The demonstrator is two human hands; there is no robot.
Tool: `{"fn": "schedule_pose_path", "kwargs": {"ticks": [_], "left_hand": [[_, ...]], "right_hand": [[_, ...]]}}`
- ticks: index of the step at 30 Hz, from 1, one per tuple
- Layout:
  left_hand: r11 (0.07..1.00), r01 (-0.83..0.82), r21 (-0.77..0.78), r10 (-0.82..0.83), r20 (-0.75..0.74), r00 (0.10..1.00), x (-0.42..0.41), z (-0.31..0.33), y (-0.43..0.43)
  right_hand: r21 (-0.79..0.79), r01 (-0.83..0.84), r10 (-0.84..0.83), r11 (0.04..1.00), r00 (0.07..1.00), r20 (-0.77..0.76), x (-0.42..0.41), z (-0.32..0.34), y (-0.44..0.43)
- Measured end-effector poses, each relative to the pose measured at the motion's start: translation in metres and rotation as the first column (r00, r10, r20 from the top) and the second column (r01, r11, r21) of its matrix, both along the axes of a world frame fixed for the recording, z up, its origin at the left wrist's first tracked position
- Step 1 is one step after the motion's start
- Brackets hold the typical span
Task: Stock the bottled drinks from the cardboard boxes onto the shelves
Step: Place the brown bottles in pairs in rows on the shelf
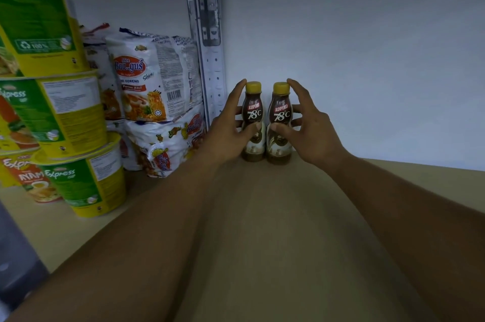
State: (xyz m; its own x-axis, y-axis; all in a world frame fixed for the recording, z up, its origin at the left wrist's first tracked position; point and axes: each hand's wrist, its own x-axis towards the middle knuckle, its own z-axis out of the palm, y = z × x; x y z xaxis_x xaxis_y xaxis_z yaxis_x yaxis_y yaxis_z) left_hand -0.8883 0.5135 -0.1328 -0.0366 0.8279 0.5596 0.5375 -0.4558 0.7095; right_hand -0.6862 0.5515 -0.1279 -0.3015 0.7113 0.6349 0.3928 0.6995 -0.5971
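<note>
Yellow-capped bottles [266, 122]: two (upright, touching).

Retail shop shelving: a tan shelf board [262, 216] against a white back panel [354, 46] with a slotted metal upright [210, 41] carried stacked Express cup noodles [60, 111], piled Mee Baa..gus instant-noodle packets [149, 80] and two labelled Kopiko 78°C bottles [253, 122], all merchandise faced outward.

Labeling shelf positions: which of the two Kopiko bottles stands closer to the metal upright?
The left bottle, held by the left hand. It stands nearer the slotted metal upright; the right bottle, in the right hand, stands on its far side.
</note>
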Motion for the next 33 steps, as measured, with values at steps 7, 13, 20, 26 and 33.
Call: {"fn": "schedule_pose_path", "kwargs": {"ticks": [7, 13, 20, 26, 33], "left_hand": [[1.0, -0.011, 0.015, 0.011, 0.003, 1.0, 0.0, -0.001, 0.009], [0.999, -0.042, 0.03, 0.041, 0.016, 0.999, 0.0, -0.007, 0.013], [0.999, -0.046, 0.023, 0.046, 0.03, 0.998, 0.001, -0.01, 0.012], [0.999, -0.049, 0.018, 0.048, 0.045, 0.998, 0.0, -0.012, 0.011], [0.999, -0.049, 0.014, 0.049, 0.048, 0.998, 0.0, -0.013, 0.011]], "right_hand": [[0.023, 0.035, -0.035, 0.999, 0.999, -0.005, -0.004, -0.007, 0.011], [0.012, 0.026, -0.025, 1.0, 0.996, -0.081, -0.006, -0.014, 0.01], [0.002, -0.024, 0.024, 1.0, 0.994, -0.104, -0.007, -0.023, 0.004], [-0.008, -0.022, 0.021, 1.0, 0.991, -0.133, -0.007, -0.024, 0.009], [-0.019, -0.016, 0.013, 1.0, 0.99, -0.141, -0.007, -0.023, 0.005]]}}
